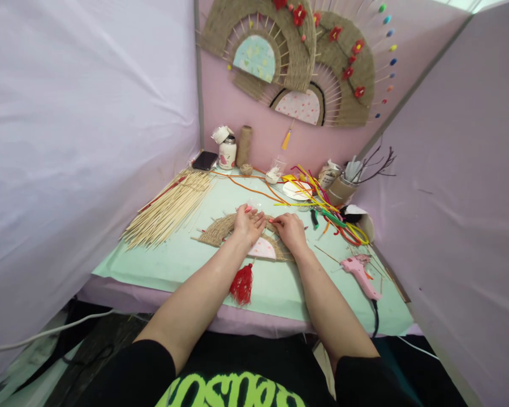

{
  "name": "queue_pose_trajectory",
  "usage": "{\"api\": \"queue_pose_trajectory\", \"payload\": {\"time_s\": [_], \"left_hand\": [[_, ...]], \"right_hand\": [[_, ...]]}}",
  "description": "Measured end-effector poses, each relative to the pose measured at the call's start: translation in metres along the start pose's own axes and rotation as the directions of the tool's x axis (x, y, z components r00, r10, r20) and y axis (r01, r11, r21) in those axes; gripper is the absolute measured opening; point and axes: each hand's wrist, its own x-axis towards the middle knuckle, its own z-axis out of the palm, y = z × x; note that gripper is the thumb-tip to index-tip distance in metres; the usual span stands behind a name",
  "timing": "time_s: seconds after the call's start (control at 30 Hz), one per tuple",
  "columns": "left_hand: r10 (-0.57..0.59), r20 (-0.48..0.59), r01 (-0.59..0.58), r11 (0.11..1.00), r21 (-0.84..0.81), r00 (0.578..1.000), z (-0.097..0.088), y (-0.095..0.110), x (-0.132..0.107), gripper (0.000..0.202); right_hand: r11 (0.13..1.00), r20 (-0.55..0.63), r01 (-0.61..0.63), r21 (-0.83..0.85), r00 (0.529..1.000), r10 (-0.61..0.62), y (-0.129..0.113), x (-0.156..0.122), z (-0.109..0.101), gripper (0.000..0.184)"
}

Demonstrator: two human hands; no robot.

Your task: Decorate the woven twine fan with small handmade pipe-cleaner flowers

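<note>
My left hand (249, 225) is turned palm up above the woven fan, its fingers stretched out. A small pink piece (248, 209) shows at its thumb side; I cannot tell whether it rests on the hand. My right hand (292, 230) pinches a small pink-red pom-pom (271, 220) between thumb and fingertips, close to the left fingertips. Under both hands lies the half-round twine fan (215, 230) with thin stick ribs and a pink-dotted white centre (263, 249). A red tassel (242, 284) hangs from its lower edge toward me. My wrists hide part of the fan.
Bamboo sticks (169, 206) lie in a bundle at left, near a phone (205, 160). Coloured pipe cleaners (314, 189), pliers (314, 219) and a pink glue gun (360, 274) are at right. Behind stand a jar (227, 152) and twine roll (245, 146); finished fans (348, 68) hang above.
</note>
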Motion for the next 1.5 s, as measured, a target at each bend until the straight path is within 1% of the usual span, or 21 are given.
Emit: {"api": "queue_pose_trajectory", "payload": {"time_s": [0.13, 0.3, 0.43, 0.5, 0.57, 0.6, 0.63, 0.67, 0.7, 0.77, 0.83, 0.9, 0.97, 1.07, 1.13, 1.23, 1.33, 1.37, 1.4, 1.47, 1.5], "left_hand": [[0.0, -0.002, 0.0, 1.0, 0.004, 1.0, 0.001, 0.0, -0.001, 0.027], [-0.004, 0.003, 0.004, 1.0, 0.005, 1.0, 0.001, 0.001, -0.003, 0.025], [0.003, 0.014, -0.003, 1.0, 0.02, 1.0, 0.001, 0.0, -0.004, 0.027], [0.042, 0.039, -0.044, 0.998, 0.046, 0.998, 0.002, -0.001, -0.004, 0.026], [0.156, 0.072, -0.164, 0.978, 0.126, 0.985, 0.004, -0.002, -0.003, 0.018], [0.239, 0.094, -0.253, 0.947, 0.197, 0.966, 0.006, -0.001, -0.002, 0.012], [0.325, 0.12, -0.347, 0.893, 0.287, 0.938, 0.007, 0.002, -0.001, 0.005], [0.401, 0.157, -0.43, 0.816, 0.386, 0.903, 0.009, 0.006, 0.0, 0.003], [0.461, 0.2, -0.496, 0.724, 0.479, 0.865, 0.01, 0.012, 0.001, 0.008], [0.515, 0.284, -0.565, 0.544, 0.62, 0.809, 0.01, 0.028, 0.005, 0.018], [0.577, 0.313, -0.605, 0.427, 0.672, 0.754, 0.006, 0.044, 0.01, 0.031], [0.621, 0.279, -0.569, 0.335, 0.751, 0.733, 0.0, 0.055, 0.015, 0.039], [0.621, 0.248, -0.498, 0.267, 0.825, 0.743, -0.007, 0.058, 0.021, 0.043], [0.607, 0.229, -0.434, 0.214, 0.875, 0.761, -0.016, 0.052, 0.029, 0.047], [0.605, 0.225, -0.427, 0.212, 0.879, 0.764, -0.019, 0.048, 0.033, 0.045], [0.605, 0.22, -0.439, 0.24, 0.866, 0.765, -0.019, 0.046, 0.037, 0.037], [0.604, 0.259, -0.5, 0.272, 0.822, 0.754, -0.015, 0.048, 0.039, 0.031], [0.599, 0.275, -0.535, 0.312, 0.785, 0.752, -0.013, 0.048, 0.039, 0.031], [0.588, 0.287, -0.569, 0.376, 0.732, 0.757, -0.011, 0.047, 0.038, 0.032], [0.533, 0.314, -0.601, 0.534, 0.594, 0.785, -0.008, 0.042, 0.036, 0.035], [0.495, 0.334, -0.594, 0.606, 0.529, 0.802, -0.006, 0.039, 0.034, 0.037]], "right_hand": [[1.0, 0.005, 0.005, 0.003, 1.0, -0.005, 0.001, 0.0, 0.001, 0.019], [0.998, -0.011, 0.016, 0.056, 1.0, -0.016, 0.005, -0.001, 0.001, 0.021], [0.996, -0.06, 0.007, 0.092, 0.998, -0.001, 0.009, -0.002, 0.002, 0.023], [0.992, -0.102, -0.002, 0.123, 0.995, 0.014, 0.009, -0.002, 0.002, 0.025], [0.988, -0.135, -0.002, 0.156, 0.991, 0.023, 0.009, -0.003, 0.001, 0.028], [0.986, -0.144, -0.001, 0.168, 0.989, 0.026, 0.009, -0.003, 0.0, 0.028], [0.984, -0.151, -0.001, 0.177, 0.988, 0.028, 0.009, -0.003, -0.001, 0.028], [0.983, -0.156, -0.002, 0.185, 0.987, 0.031, 0.009, -0.003, -0.002, 0.027], [0.981, -0.159, -0.005, 0.192, 0.987, 0.036, 0.008, -0.003, -0.002, 0.027], [0.979, -0.165, -0.011, 0.204, 0.985, 0.045, 0.008, -0.003, -0.004, 0.027], [0.977, -0.171, -0.011, 0.212, 0.984, 0.048, 0.007, -0.003, -0.004, 0.026], [0.975, -0.173, -0.003, 0.22, 0.984, 0.042, 0.007, -0.004, -0.005, 0.026], [0.973, -0.169, 0.01, 0.23, 0.985, 0.029, 0.006, -0.004, -0.005, 0.025], [0.971, -0.159, 0.019, 0.236, 0.987, 0.02, 0.004, -0.005, -0.006, 0.024], [0.97, -0.159, 0.022, 0.241, 0.987, 0.017, 0.003, -0.005, -0.007, 0.024], [0.965, -0.158, 0.028, 0.259, 0.987, 0.014, 0.001, -0.005, -0.008, 0.023], [0.949, -0.179, 0.039, 0.314, 0.984, 0.019, -0.001, -0.005, -0.009, 0.023], [0.934, -0.202, 0.044, 0.354, 0.979, 0.03, -0.002, -0.005, -0.01, 0.022], [0.913, -0.231, 0.048, 0.404, 0.972, 0.051, -0.004, -0.005, -0.012, 0.022], [0.853, -0.283, 0.041, 0.521, 0.951, 0.127, -0.006, -0.005, -0.016, 0.024], [0.817, -0.297, 0.032, 0.576, 0.939, 0.173, -0.008, -0.006, -0.018, 0.026]]}}
